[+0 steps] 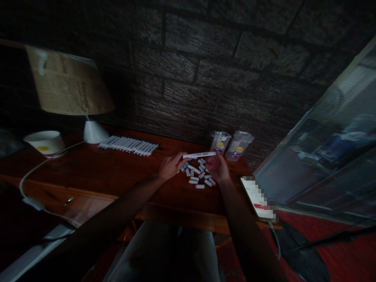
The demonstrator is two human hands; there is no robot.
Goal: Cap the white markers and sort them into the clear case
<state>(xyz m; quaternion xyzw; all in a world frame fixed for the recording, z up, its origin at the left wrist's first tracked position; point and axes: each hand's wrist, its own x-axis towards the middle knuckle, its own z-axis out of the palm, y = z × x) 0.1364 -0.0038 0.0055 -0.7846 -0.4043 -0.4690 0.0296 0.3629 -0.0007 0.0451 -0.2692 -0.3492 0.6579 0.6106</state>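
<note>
To handle the marker pen (199, 155) well, it would seem best to keep both grips in line with its barrel, so that any push or pull at an end runs straight and does not bend the tip. The left hand (173, 165) pinches one end between thumb and fingers; the right hand (219, 166) has its fingertips on the other. Working over the loose caps (200, 186) looks sensible, provided the wrists stay clear of them.

The pen is held nearly level above the far side of the caps, its right end slightly higher. It is slim and white, with dark printing along the barrel, too small to read. Similar markers (129, 145) lie in a row left of the caps.
</note>
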